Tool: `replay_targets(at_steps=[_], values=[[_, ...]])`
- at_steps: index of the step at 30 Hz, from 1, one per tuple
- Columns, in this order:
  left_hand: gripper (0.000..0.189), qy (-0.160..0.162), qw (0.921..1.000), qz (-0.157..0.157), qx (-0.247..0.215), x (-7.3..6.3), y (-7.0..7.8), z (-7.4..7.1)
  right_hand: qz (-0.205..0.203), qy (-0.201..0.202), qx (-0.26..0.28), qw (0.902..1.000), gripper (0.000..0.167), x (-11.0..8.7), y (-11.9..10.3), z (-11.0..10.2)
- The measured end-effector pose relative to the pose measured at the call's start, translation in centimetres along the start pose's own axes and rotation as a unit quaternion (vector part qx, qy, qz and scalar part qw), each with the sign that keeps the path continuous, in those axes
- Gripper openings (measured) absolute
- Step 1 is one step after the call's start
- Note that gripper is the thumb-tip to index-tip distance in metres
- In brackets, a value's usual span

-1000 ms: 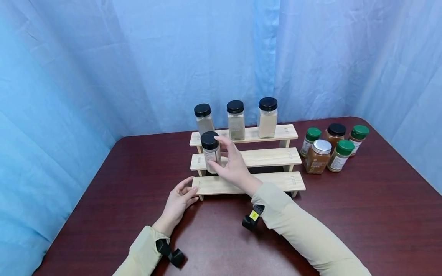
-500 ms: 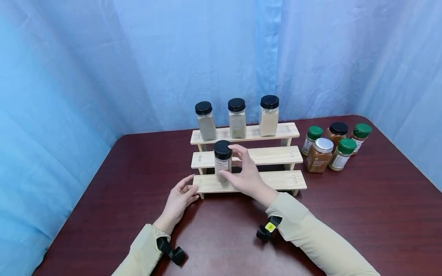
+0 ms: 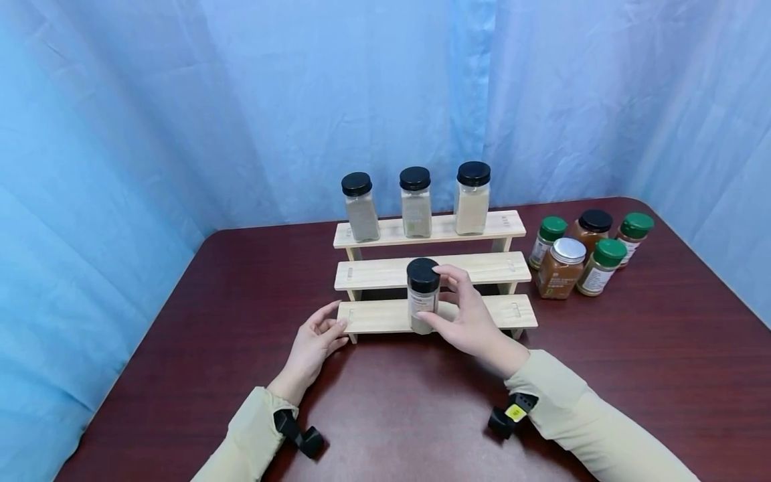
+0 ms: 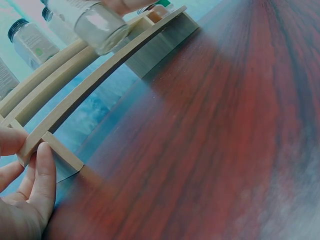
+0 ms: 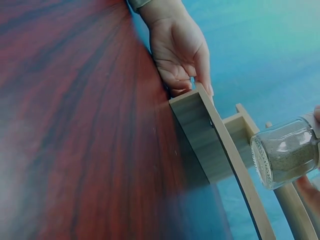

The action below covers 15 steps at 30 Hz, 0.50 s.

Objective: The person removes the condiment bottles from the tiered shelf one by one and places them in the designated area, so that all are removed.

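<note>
My right hand (image 3: 472,325) holds a clear spice jar (image 3: 423,304) with a black lid and a pale label, thumb on one side and fingers on the other. The jar is upright in front of the lowest step of a three-step wooden rack (image 3: 373,274). Its glass base (image 5: 262,162) hangs over the step boards in the right wrist view. At the rack's front left corner, my left hand (image 3: 313,345) pinches the end of the lowest step; the left wrist view has the thumb and fingers (image 4: 46,167) around that corner.
Three black-lidded jars of pale powder, the left (image 3: 363,217), middle (image 3: 417,217) and right (image 3: 472,211), stand on the top step. Right of the rack, several spice jars cluster on the dark red table (image 3: 385,415), including a silver-lidded one (image 3: 560,274). Blue curtains (image 3: 301,100) surround the table.
My right hand has carried the jar rightward and toward me, from in front of the middle step's left end to the lowest step's middle. The left hand keeps its hold on the rack.
</note>
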<state>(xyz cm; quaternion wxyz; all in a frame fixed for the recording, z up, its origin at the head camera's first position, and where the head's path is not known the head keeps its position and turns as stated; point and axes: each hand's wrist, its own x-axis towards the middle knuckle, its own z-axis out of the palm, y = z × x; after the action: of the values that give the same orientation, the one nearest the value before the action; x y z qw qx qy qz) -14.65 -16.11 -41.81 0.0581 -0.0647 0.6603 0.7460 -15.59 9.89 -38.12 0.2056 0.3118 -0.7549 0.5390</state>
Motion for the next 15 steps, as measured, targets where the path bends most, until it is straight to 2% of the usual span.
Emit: replay_targets(at_steps=[15], values=[[0.05, 0.005, 0.9999, 0.0, -0.012, 0.1, -0.1, 0.1, -0.005, -0.002, -0.02, 0.9998, 0.075, -1.6, 0.4, -3.0]])
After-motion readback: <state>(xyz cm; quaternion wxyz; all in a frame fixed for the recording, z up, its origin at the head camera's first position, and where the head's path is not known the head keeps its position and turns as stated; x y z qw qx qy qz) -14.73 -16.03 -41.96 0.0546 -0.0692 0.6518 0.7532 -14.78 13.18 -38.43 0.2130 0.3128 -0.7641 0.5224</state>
